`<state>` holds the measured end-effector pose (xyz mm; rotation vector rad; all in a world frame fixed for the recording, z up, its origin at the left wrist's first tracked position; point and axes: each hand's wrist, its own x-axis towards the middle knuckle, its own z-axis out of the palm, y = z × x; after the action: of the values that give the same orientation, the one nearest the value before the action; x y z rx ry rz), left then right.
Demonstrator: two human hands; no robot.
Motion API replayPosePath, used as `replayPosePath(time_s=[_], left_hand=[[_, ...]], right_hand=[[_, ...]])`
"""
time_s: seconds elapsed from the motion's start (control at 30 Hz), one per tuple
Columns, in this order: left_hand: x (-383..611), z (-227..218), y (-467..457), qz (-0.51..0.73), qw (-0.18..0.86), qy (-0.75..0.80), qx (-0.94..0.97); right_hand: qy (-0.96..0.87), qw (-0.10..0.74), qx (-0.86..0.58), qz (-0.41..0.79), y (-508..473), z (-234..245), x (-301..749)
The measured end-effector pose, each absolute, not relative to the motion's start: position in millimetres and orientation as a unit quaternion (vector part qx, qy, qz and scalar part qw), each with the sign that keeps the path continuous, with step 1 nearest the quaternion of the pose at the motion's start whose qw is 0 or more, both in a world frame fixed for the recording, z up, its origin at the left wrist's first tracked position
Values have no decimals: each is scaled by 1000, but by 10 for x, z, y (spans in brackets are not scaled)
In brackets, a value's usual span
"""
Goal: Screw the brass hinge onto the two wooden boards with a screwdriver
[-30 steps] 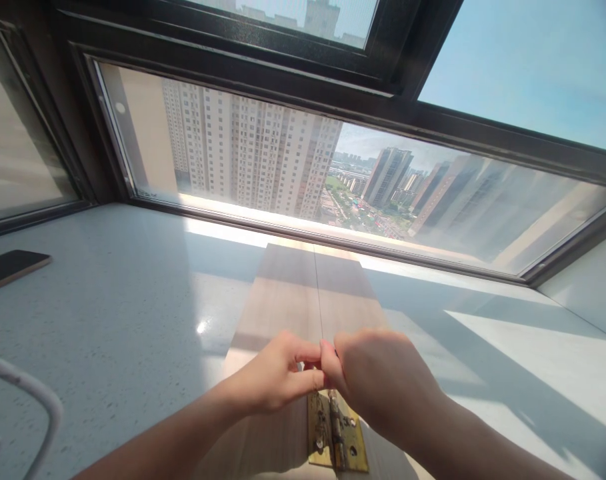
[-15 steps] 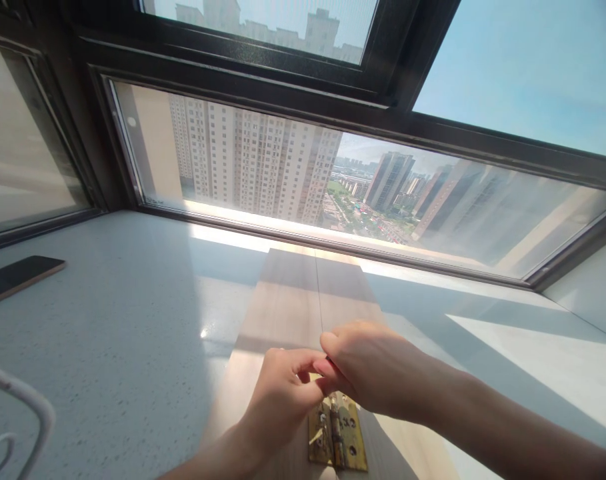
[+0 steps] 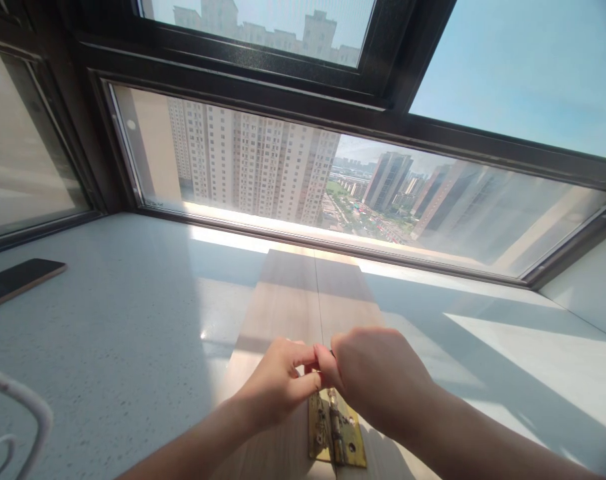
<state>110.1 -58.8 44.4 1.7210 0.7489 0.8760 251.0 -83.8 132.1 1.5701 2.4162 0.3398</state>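
A brass hinge (image 3: pixel 351 437) with screw holes lies across the seam between two pale wooden boards, the left board (image 3: pixel 287 293) and the right board (image 3: pixel 345 293). Over the hinge's far end, my left hand (image 3: pixel 275 380) is closed in a pinch, its fingertips meeting those of the other hand. My right hand (image 3: pixel 380 373) is curled into a fist just right of it. A small dark bit shows by the right hand's thumb, but what either hand grips is hidden by the fingers. Both hands also cover the upper part of the hinge.
The boards rest on a speckled white sill (image 3: pixel 133 320), running toward a dark window frame (image 3: pixel 263 237). A dark phone (image 3: pixel 23 277) lies at the left. A white cable (image 3: pixel 37 407) loops in from the lower left edge. Sunlight and shadow stripe the surface.
My right wrist has turned and its knuckles have rolled over, with the forearm lower. My left hand has shifted slightly up and left. The hinge stays in place.
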Motion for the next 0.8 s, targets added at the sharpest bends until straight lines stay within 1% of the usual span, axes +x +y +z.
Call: replayPosePath(time_s=[0.2, 0.3, 0.37, 0.47, 0.53, 0.6, 0.7, 0.8], left_hand=[[1208, 463, -733, 401, 443, 395, 697], [1229, 480, -739, 401, 444, 422, 681], [1190, 492, -686, 373, 465, 396, 698], [1090, 509, -570, 309, 490, 307, 755], [1043, 512, -511, 294, 493, 273, 772], [1033, 513, -489, 308, 504, 263, 763], [1069, 523, -519, 331, 541, 261, 728], [1111, 532, -574, 352, 561, 248, 708]], right_hand=[[857, 118, 492, 97, -807, 1371, 2535], [877, 124, 460, 63, -784, 1434, 2578], [883, 129, 449, 41, -774, 1464, 2606], [890, 122, 439, 19, -776, 1460, 2624], [883, 107, 457, 34, -791, 1427, 2611], [857, 97, 501, 73, -813, 1387, 2577], [815, 110, 558, 111, -842, 1370, 2508], [792, 124, 589, 102, -853, 1416, 2456]])
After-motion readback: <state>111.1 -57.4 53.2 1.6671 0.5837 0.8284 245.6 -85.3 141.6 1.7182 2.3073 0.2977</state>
